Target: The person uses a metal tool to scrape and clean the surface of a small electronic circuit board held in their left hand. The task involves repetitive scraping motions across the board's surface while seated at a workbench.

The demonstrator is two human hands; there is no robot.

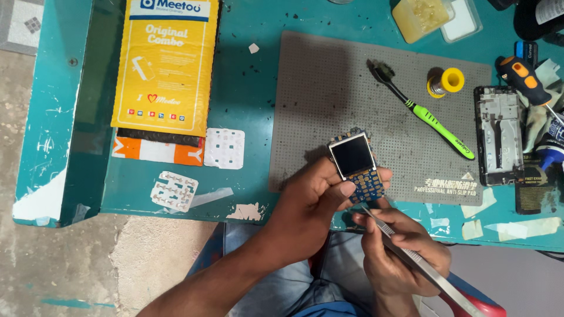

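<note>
My left hand (314, 194) holds a small phone circuit board (356, 167) with a dark screen on top and a blue keypad area with gold contacts below. It is held just over the near edge of the grey anti-slip mat (329, 94). My right hand (393, 249) grips metal tweezers (411, 255). Their tip touches the lower edge of the board.
On the teal table (247, 88) lie a yellow padded envelope (164, 64), two white keypad sheets (223, 148), a green-handled brush (429, 114), a yellow solder spool (446, 81), a phone frame (498, 135), an orange-handled screwdriver (523, 76) and a flux tub (420, 17).
</note>
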